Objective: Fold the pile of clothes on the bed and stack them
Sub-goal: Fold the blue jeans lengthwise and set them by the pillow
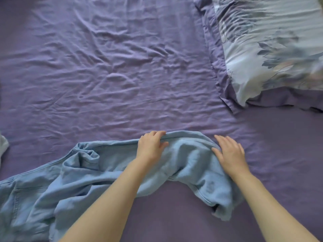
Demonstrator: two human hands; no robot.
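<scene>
The far edge of the light blue garment (90, 173) is gripped by the curled left hand (151, 145); beside it, the right hand (229, 151) is pressed flat, fingers straight, on the garment's right end.

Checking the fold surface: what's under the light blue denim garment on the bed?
The light blue denim garment lies on the wrinkled purple bedsheet, visible all around it. Left hand grips its far edge; right hand rests flat. Anything beneath the fabric is hidden.

No readable text, label, brand or number appears anywhere.
</scene>
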